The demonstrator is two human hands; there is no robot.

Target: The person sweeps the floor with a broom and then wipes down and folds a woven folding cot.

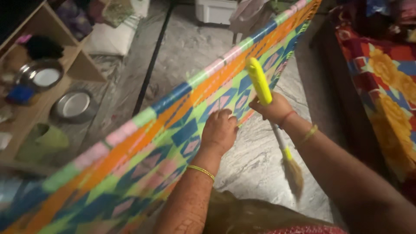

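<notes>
A woven cot (143, 143) with bands of orange, green, blue and pink is tipped up on its side across the view. My left hand (219, 132) grips the weave near the cot's middle. My right hand (274, 108) is shut on a broom (260, 82) with a yellow handle; its bristles (294, 173) hang down over the grey stone floor (255, 160). Both wrists wear thin bangles.
At left a wooden shelf (73, 60) holds a steel bowl (41, 76) and small items. A steel plate (74, 105) and a green cloth bag (43, 141) lie on the floor. A bed with a red floral cover (385, 82) runs along the right.
</notes>
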